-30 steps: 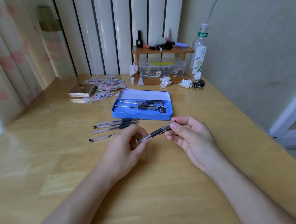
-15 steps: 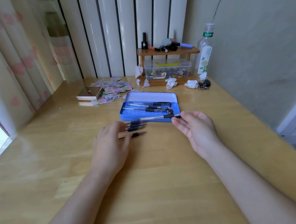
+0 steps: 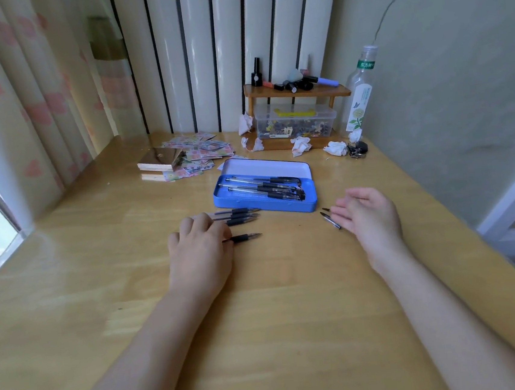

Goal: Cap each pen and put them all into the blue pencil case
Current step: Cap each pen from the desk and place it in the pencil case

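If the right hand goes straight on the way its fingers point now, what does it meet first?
The right hand points left and slightly away. Its fingers would first meet the loose pen caps lying at their tips, probably; beyond them is the blue pencil case. Height above the table is unclear.

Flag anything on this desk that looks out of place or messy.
Crumpled tissues lie scattered in front of the small wooden shelf, and loose pen caps lie by the right hand, apart from the uncapped pens.

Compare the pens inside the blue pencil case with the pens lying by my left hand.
The pens in the blue pencil case wear caps; the loose pens show bare tips. The cased pens lie piled in the tin; the loose ones lie on the table. Both have clear barrels and black grip sections.
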